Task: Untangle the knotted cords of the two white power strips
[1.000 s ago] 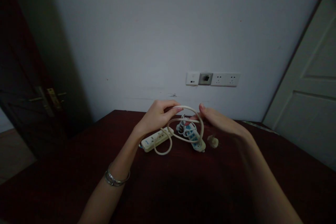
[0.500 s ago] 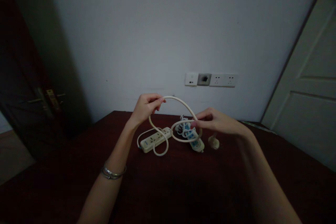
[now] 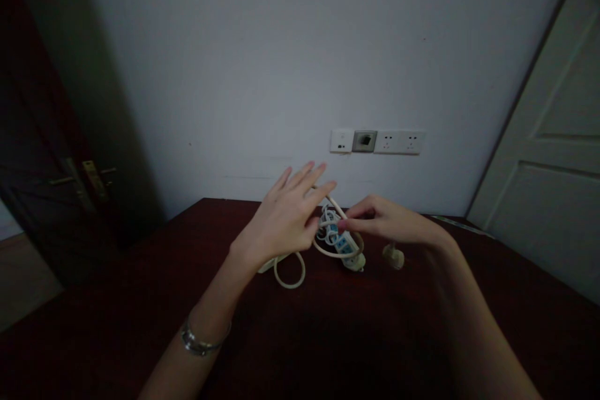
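Observation:
My right hand (image 3: 382, 219) pinches a white power cord (image 3: 335, 255) that hangs in a loop, and the plug (image 3: 394, 256) dangles under the wrist side of that hand. Fingers spread, my left hand (image 3: 293, 212) is in front of the cord's upper stretch; whether it touches the cord I cannot tell. Most of one white power strip (image 3: 266, 265) is hidden behind my left hand, with a cord loop lying at its side. Behind the held loop lies a second power strip (image 3: 345, 249) with blue sockets, its own cord bundled around its far end.
Both strips rest on a dark red table (image 3: 328, 337). On the wall behind are several socket plates (image 3: 398, 142). A dark door with a handle (image 3: 70, 180) stands at left, a pale door (image 3: 553, 150) at right. A thin strip (image 3: 462, 225) lies near the table's back right edge.
My left hand has let go of the cord, spread its fingers and moved right, now covering much of the first power strip. My right hand keeps its pinch; the plug has swung slightly right.

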`<state>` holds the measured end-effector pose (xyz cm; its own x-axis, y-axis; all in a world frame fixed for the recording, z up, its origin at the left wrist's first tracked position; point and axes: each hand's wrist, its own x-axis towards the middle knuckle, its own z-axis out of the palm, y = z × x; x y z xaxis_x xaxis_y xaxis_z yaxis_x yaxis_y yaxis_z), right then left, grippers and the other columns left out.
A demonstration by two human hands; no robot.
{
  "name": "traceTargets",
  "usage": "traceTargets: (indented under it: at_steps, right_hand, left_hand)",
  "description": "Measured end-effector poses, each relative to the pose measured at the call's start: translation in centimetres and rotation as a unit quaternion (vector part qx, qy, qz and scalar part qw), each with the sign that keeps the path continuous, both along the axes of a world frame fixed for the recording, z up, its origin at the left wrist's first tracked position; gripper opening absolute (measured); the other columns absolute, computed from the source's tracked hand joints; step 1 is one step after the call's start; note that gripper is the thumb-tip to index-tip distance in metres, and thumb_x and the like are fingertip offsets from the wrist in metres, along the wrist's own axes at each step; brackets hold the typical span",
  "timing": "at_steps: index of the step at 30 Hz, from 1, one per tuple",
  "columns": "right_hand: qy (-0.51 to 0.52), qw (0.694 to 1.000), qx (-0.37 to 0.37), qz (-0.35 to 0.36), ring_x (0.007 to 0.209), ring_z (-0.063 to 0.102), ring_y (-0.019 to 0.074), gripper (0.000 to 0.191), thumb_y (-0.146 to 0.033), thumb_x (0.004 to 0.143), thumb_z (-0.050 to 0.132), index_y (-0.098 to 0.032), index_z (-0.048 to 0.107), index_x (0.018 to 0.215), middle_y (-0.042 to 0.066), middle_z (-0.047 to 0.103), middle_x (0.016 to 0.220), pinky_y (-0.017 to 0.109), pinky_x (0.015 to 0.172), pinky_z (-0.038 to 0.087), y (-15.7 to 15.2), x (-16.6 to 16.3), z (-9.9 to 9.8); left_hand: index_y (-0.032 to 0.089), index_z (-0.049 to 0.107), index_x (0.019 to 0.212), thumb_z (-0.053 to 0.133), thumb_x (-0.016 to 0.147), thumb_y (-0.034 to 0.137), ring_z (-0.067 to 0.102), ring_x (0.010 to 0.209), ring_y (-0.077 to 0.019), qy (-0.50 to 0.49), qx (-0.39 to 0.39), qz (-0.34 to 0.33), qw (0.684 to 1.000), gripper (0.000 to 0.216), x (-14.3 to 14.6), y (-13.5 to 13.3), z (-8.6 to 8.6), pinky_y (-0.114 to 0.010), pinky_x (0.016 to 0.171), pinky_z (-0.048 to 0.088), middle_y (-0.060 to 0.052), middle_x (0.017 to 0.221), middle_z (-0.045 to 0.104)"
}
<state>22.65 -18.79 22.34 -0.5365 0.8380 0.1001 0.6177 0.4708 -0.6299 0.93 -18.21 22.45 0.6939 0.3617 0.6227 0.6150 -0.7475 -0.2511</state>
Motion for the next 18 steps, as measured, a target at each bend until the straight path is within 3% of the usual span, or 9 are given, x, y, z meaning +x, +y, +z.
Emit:
traceTargets:
  at_steps: [2,4,6,10,14,18]
  right_hand:
    - [-0.017,1.0,0.012,0.011,0.049,0.033,0.006,0.046,-0.053,0.082,0.049,-0.012,0.062,0.065,-0.001,0.046,0.054,0.022,0.046,0.026,-0.2,-0.1,0.0]
    - [-0.027,0.999,0.025,0.009,0.049,0.032,0.0061,0.046,-0.052,0.083,0.048,-0.012,0.061,0.064,-0.001,0.044,0.053,0.022,0.045,0.024,-0.3,-0.3,0.0]
    - [-0.034,0.999,0.027,0.005,0.05,0.032,0.0065,0.045,-0.052,0.083,0.047,-0.012,0.061,0.066,-0.001,0.045,0.055,0.022,0.046,0.024,-0.4,-0.3,0.0]
    - [-0.042,0.999,0.021,0.003,0.054,0.038,0.0077,0.041,-0.05,0.083,0.048,-0.013,0.064,0.075,0.001,0.052,0.062,0.022,0.048,0.027,-0.2,-0.2,0.0]
    - [-0.041,0.999,0.006,-0.003,0.055,0.04,0.0083,0.038,-0.048,0.081,0.051,-0.013,0.065,0.075,0.001,0.053,0.062,0.022,0.05,0.029,0.2,-0.3,-0.2]
    - [-0.013,1.0,-0.009,-0.011,0.058,0.046,0.0097,0.038,-0.049,0.078,0.056,-0.013,0.068,0.077,0.002,0.058,0.066,0.022,0.051,0.032,0.3,-0.4,-0.1]
  left_hand:
    - [0.017,0.047,0.125,0.058,0.079,0.027,0.032,0.131,-0.0252,0.04,-0.008,-0.029,0.999,0.048,1.0,0.3,-0.6,-0.045,0.109,0.021,-0.012,0.141,0.039]
    - [0.015,0.056,0.109,0.058,0.08,0.031,0.049,0.114,-0.0233,0.047,-0.025,-0.027,0.998,0.033,1.8,1.1,-1.2,-0.043,0.104,0.028,-0.012,0.119,0.058]
    - [0.015,0.061,0.094,0.056,0.082,0.032,0.059,0.092,-0.0206,0.043,-0.051,-0.012,0.998,0.021,2.1,1.9,-1.6,-0.038,0.09,0.04,-0.008,0.095,0.065]
    - [0.018,0.063,0.081,0.05,0.083,0.024,0.058,0.071,-0.0172,0.035,-0.113,-0.02,0.993,0.015,2.1,3.0,-2.1,-0.027,0.061,0.037,-0.004,0.078,0.066]
    - [0.018,0.066,0.08,0.048,0.084,0.024,0.055,0.064,-0.0133,0.022,-0.219,-0.074,0.973,0.019,1.6,3.5,-1.9,-0.024,0.057,0.032,-0.003,0.073,0.065]
    - [0.016,0.067,0.082,0.047,0.087,0.033,0.054,0.061,-0.0104,0.005,-0.372,-0.149,0.916,0.027,0.9,3.9,-1.3,-0.021,0.057,0.035,-0.002,0.069,0.064]
